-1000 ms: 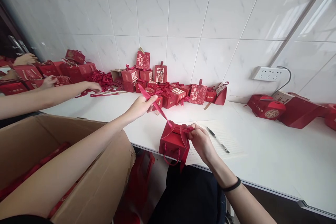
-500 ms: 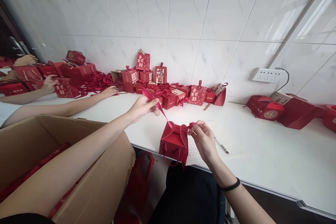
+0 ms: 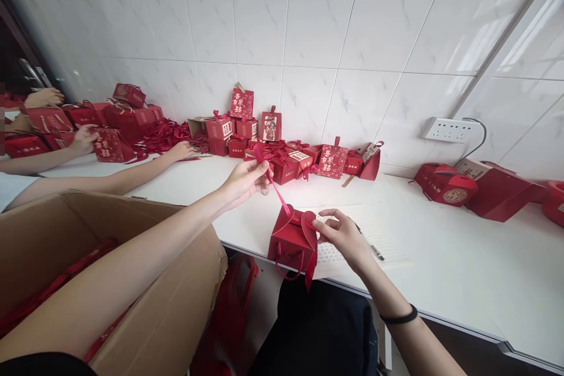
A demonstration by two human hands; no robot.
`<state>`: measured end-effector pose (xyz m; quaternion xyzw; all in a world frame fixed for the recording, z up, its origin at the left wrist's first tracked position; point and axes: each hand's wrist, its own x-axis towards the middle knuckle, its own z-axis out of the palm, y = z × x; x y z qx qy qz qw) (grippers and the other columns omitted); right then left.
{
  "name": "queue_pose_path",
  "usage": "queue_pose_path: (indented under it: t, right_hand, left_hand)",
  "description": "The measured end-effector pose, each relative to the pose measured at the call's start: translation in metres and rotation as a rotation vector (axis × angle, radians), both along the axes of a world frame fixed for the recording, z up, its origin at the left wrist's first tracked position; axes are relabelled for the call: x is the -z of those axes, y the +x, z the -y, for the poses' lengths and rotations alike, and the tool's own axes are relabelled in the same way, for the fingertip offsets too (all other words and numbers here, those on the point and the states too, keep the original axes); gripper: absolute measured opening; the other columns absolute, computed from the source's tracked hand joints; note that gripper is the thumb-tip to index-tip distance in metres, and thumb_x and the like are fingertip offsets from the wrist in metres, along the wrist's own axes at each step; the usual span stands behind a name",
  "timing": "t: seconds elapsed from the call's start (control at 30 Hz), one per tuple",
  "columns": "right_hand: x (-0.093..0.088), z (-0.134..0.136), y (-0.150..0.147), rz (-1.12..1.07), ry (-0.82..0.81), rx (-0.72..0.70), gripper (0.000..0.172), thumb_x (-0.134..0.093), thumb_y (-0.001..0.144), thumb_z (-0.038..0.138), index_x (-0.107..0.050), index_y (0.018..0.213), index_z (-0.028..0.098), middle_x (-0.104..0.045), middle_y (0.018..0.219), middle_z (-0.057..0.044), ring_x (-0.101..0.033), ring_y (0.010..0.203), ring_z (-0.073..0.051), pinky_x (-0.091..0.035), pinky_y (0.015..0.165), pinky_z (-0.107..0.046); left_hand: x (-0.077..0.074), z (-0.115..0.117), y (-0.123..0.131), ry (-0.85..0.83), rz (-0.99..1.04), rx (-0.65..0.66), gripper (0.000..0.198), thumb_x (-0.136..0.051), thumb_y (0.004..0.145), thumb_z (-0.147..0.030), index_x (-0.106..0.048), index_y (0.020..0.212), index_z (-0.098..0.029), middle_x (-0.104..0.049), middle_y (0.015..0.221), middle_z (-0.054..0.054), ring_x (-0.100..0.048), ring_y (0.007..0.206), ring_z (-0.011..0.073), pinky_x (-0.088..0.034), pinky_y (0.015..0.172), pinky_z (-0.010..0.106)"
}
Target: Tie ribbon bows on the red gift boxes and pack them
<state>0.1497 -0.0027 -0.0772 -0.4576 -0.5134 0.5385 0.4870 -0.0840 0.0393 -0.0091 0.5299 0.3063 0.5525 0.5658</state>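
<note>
A small red gift box (image 3: 291, 244) with twisted cord handles stands at the table's front edge, its rounded top flaps folded inward. From its top a red ribbon (image 3: 278, 195) runs up to my left hand (image 3: 249, 181), which is closed in a pinch on it. My right hand (image 3: 337, 232) has thumb and forefinger pressed at the box's right flap, the other fingers bent above. Whether some ribbon is also between those fingertips is hidden. A red ribbon tail hangs down the box's right side. Beside it lie a handwritten sheet (image 3: 348, 255) and a pen (image 3: 377, 252).
Red boxes (image 3: 286, 172) are piled along the wall, with loose ribbons (image 3: 170, 136) to their left. Another person's hand (image 3: 180, 151) rests on the table at left. An open cardboard carton (image 3: 176, 305) stands below my left arm. More boxes (image 3: 445, 184) sit at right.
My right hand has moved from the ribbon bit at the box's upper right down onto the right flap. My left hand still holds the ribbon, now pulled straighter and slightly further right.
</note>
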Motion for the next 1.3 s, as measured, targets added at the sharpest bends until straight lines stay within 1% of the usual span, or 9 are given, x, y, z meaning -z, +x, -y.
queue_pose_path:
  t: [0.23,0.4,0.53,0.67,0.83,0.9,1.03,1.13,1.3]
  right_hand:
    - [0.016,0.001,0.009,-0.047,-0.162,0.037,0.030,-0.076,0.057,0.030,-0.064,0.078,0.012,-0.062,0.063,-0.003,-0.059,0.058,-0.015,-0.042,0.048,-0.022]
    - [0.022,-0.004,0.016,-0.322,-0.015,0.265,0.037,-0.076,0.058,0.037,-0.058,0.085,0.020,-0.064,0.079,-0.002,-0.061,0.075,-0.016,-0.047,0.058,-0.024]
    - [0.006,-0.011,0.022,-0.613,0.148,0.391,0.042,-0.082,0.052,0.026,-0.059,0.086,0.020,-0.064,0.086,-0.002,-0.061,0.073,-0.013,-0.050,0.065,-0.025]
    - [-0.023,-0.018,0.024,-0.638,0.346,0.420,0.031,-0.080,0.057,0.026,-0.061,0.081,0.019,-0.062,0.082,0.000,-0.060,0.070,-0.011,-0.051,0.067,-0.025]
    - [-0.060,-0.026,0.013,-0.428,0.552,0.202,0.035,-0.072,0.071,0.035,-0.058,0.100,0.021,-0.066,0.082,-0.001,-0.062,0.066,-0.014,-0.052,0.060,-0.029]
    - [-0.076,-0.029,0.004,-0.374,0.535,0.100,0.049,-0.070,0.073,0.033,-0.048,0.116,0.024,-0.066,0.083,0.000,-0.063,0.063,-0.015,-0.051,0.053,-0.027]
    - [-0.105,-0.036,-0.016,-0.253,0.501,-0.088,0.077,-0.070,0.073,0.029,-0.023,0.134,0.025,-0.067,0.085,-0.001,-0.061,0.049,-0.015,-0.049,0.042,-0.027]
    - [-0.118,-0.041,-0.029,-0.141,0.484,-0.227,0.071,-0.075,0.069,0.030,-0.032,0.125,0.020,-0.068,0.076,-0.001,-0.059,0.043,-0.015,-0.049,0.039,-0.028]
    - [-0.125,-0.046,-0.039,-0.054,0.418,-0.307,0.041,-0.081,0.058,0.038,-0.053,0.076,0.015,-0.066,0.064,-0.004,-0.064,0.052,-0.016,-0.053,0.047,-0.026]
  left_hand:
    - [-0.003,0.003,0.002,-0.003,0.042,-0.018,0.030,-0.071,0.073,-0.036,-0.056,0.063,-0.012,-0.054,0.060,0.000,-0.050,0.051,0.0078,-0.046,0.053,0.025]
    - [-0.006,0.005,0.003,-0.020,0.074,-0.061,0.027,-0.067,0.078,-0.032,-0.054,0.064,-0.013,-0.054,0.061,-0.001,-0.049,0.051,0.0073,-0.047,0.052,0.023]
    - [-0.006,0.004,0.002,-0.012,0.095,-0.078,0.026,-0.066,0.079,-0.029,-0.053,0.064,-0.013,-0.054,0.061,-0.001,-0.049,0.051,0.0072,-0.047,0.052,0.023]
    - [-0.007,0.000,0.002,-0.027,0.150,-0.090,0.023,-0.066,0.079,-0.025,-0.055,0.064,-0.013,-0.056,0.062,-0.001,-0.051,0.053,0.0067,-0.047,0.055,0.020]
    - [-0.019,0.002,0.006,-0.070,0.190,-0.030,0.006,-0.069,0.073,-0.009,-0.065,0.076,-0.012,-0.065,0.073,0.002,-0.060,0.066,0.0079,-0.049,0.070,0.022]
    - [-0.023,0.002,0.009,-0.057,0.156,0.011,0.008,-0.070,0.072,-0.007,-0.067,0.078,-0.011,-0.067,0.078,0.004,-0.061,0.069,0.0092,-0.049,0.073,0.023]
    - [-0.028,-0.006,0.013,0.009,0.013,0.019,0.011,-0.071,0.074,-0.019,-0.069,0.081,-0.011,-0.064,0.070,0.003,-0.056,0.060,0.0081,-0.047,0.060,0.022]
    - [-0.030,-0.011,0.020,0.080,-0.020,0.001,0.022,-0.074,0.071,-0.031,-0.068,0.075,-0.011,-0.062,0.068,0.003,-0.057,0.063,0.0099,-0.047,0.059,0.023]
    - [-0.033,-0.005,0.034,0.078,0.096,0.054,0.033,-0.080,0.061,-0.038,-0.060,0.066,-0.012,-0.058,0.060,-0.002,-0.059,0.061,0.0100,-0.052,0.068,0.027]
